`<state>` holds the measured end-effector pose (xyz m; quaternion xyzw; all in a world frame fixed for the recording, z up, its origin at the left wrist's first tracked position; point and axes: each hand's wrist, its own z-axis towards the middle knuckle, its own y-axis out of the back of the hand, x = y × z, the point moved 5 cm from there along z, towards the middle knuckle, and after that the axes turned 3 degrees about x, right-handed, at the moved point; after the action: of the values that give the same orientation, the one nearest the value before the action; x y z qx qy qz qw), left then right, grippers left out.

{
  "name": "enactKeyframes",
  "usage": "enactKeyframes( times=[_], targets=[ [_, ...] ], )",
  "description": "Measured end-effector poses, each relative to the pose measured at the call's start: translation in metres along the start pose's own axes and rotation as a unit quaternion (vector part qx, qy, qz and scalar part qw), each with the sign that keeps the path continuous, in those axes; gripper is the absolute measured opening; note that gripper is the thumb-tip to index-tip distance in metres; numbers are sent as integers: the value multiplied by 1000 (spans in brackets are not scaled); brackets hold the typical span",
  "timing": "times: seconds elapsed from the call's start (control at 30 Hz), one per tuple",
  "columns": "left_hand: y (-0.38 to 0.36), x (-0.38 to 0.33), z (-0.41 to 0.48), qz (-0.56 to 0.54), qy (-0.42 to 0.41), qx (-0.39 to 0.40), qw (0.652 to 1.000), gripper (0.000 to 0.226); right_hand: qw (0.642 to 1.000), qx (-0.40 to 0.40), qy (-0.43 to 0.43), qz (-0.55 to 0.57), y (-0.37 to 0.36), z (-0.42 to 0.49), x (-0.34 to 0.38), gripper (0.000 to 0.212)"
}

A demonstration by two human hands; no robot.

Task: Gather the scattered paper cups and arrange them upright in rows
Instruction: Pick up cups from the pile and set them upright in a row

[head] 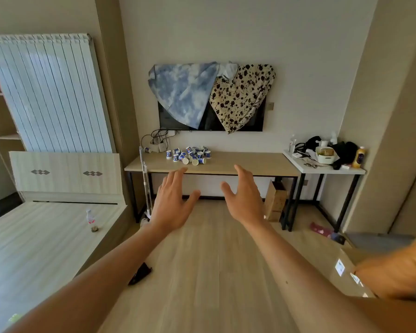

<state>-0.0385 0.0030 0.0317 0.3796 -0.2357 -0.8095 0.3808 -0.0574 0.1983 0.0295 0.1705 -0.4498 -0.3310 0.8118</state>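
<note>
Several blue-and-white paper cups (189,155) lie in a loose heap at the back left of a long wooden table (250,163), some upright, some on their sides. One cup (147,149) sits apart at the table's far left corner. My left hand (172,200) and my right hand (244,197) are stretched out in front of me, fingers spread, palms facing each other, both holding nothing. They hang in the air well short of the table, over the floor.
A small white side table (305,168) with bottles, a bin and dark clutter stands to the right. A cloth-draped TV (211,121) hangs above the table. A bed (45,236) fills the left. A mop (144,183) leans at the table's left end; a cardboard box (275,200) stands under it.
</note>
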Motion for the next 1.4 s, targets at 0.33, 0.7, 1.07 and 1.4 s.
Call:
enactKeyframes(
  times=[0.33, 0.7, 1.07, 1.4],
  targets=[
    [-69, 65, 36, -119, 58, 2, 991, 45, 996, -18, -73, 58, -66, 48, -57, 60],
    [-127, 134, 117, -215, 79, 19, 973, 31, 984, -25, -134, 113, -146, 137, -112, 61],
    [-213, 195, 202, -241, 118, 42, 962, 28, 975, -7, -166, 146, -215, 230, -193, 63],
    [-321, 229, 319, -220, 157, 33, 962, 27, 967, 32, -173, 182, -261, 356, -302, 61]
  ],
)
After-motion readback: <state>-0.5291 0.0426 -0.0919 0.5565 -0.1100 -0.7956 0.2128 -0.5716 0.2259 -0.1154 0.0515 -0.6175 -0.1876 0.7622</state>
